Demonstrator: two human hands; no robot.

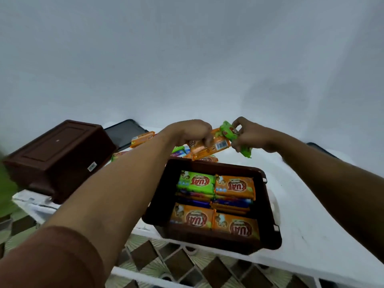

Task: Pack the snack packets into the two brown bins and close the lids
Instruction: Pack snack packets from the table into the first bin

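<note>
Our left hand [193, 133] curls around a couple of orange packets [209, 148] above the far edge of the open brown bin [207, 241]. Our right hand [248, 136] pinches a green packet [233, 136] that touches them. The bin sits on the white table [311, 221], filled with stacked packets [234, 187]. The second brown bin [60, 156] stands to the left, its inside hidden. Loose packets [143, 139] lie behind.

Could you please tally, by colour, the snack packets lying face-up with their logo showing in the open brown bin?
green packets: 1
orange packets: 3
Total: 4
</note>
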